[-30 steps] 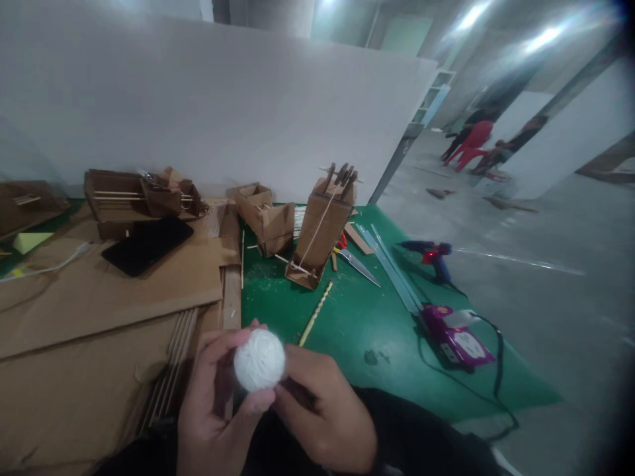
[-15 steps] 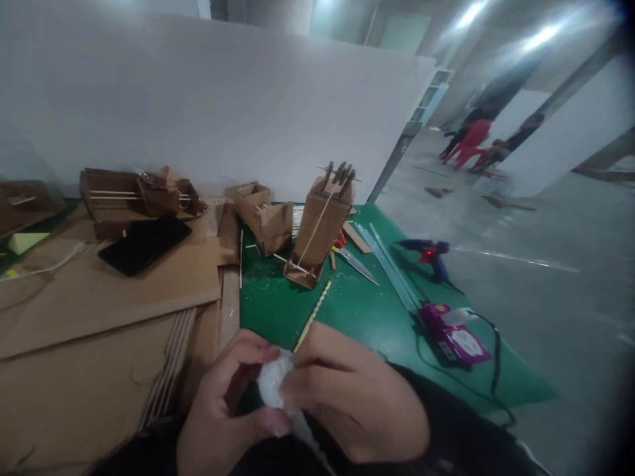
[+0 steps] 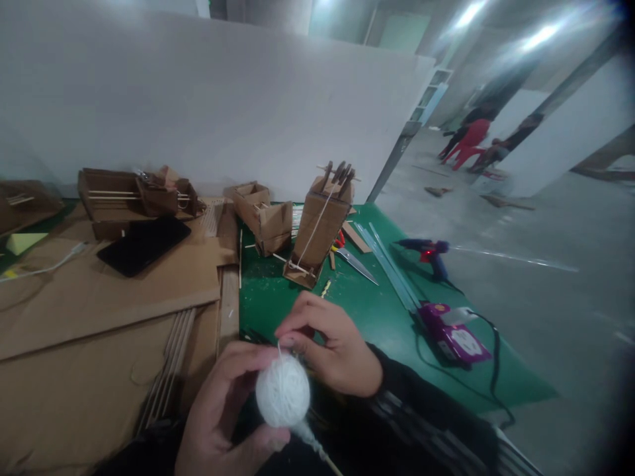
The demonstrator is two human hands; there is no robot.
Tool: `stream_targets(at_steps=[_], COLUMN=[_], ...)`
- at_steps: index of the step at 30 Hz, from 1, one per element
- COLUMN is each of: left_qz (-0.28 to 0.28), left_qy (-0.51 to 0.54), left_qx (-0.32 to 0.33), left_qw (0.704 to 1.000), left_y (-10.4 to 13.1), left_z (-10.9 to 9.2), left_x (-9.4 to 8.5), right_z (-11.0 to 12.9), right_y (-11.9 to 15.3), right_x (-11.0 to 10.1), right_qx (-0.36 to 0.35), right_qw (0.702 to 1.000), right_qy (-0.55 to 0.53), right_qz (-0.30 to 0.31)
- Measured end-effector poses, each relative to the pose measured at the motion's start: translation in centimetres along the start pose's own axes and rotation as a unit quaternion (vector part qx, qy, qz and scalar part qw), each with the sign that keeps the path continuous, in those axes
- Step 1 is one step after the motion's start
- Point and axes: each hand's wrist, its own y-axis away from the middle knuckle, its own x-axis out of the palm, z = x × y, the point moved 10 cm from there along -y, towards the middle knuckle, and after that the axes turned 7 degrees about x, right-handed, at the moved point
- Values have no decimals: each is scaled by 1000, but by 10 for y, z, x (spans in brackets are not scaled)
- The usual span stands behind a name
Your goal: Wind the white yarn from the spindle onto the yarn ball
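A ball of white string (image 3: 282,392) sits between the thumb and fingers of my left hand (image 3: 218,410), low in the middle of the view. A thin stick wound with string trails from its lower right side. Just above the ball, my right hand (image 3: 332,344) pinches a strand of the string (image 3: 280,348) between thumb and forefinger. Beyond my right hand, only the tip of a yellow patterned strip (image 3: 326,288) shows; the hand covers the rest.
A tall cardboard model (image 3: 320,228) with string stands ahead, beside a smaller cardboard box (image 3: 270,221). Scissors (image 3: 358,264), a glue gun (image 3: 429,251) and a purple power strip (image 3: 454,334) lie to the right. Cardboard sheets (image 3: 99,330) and a black phone (image 3: 143,244) are left.
My right hand has moved from the ball's right side up to its top, drawing a strand upward. More of the ball shows. My left hand stays around it.
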Motion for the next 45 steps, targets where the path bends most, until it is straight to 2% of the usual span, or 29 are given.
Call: stream_targets(at_steps=[4, 7, 10, 14, 16, 19, 22, 26, 32, 37, 41, 45], left_qz=[-67, -61, -61, -64, -54, -6, 44, 80, 43, 32, 47, 53], left_qy=[31, 17, -15, -46, -86, -121, -105, -40, 20, 11, -20, -70], left_qx=[-21, 13, 40, 46, 47, 33, 8, -13, -5, 6, 43, 89], left_qw=[997, 998, 997, 996, 994, 992, 993, 996, 999, 999, 998, 992], left_y=[7, 5, 1, -4, -5, -6, -4, 0, -2, -1, 1, 5], left_z=[5, 0, -3, -4, -5, -1, 7, 12, 7, 4, -1, -9], left_x=[-9, -10, -13, -16, -15, -9, -3, 5, 2, 3, 4, 2], right_z=[-16, -24, -21, -6, 5, 26, 44, 50, 32, 3, -18, -26], right_y=[8, 17, 26, 36, 40, 41, 36, 23, 0, -8, -1, 11], right_x=[10, 20, 34, 46, 43, 31, 21, 9, -3, -6, 6, 20], right_qx=[51, 79, 85, 87, 82, 45, -7, -49, -74, -21, 36, 74], right_qw=[998, 995, 996, 995, 996, 998, 998, 992, 995, 999, 998, 995], right_qy=[-33, -52, -41, -20, -1, 28, 45, 81, 29, -20, -59, -73], right_qz=[-14, -22, -5, 36, 32, 23, 52, 84, 68, 24, 11, 1])
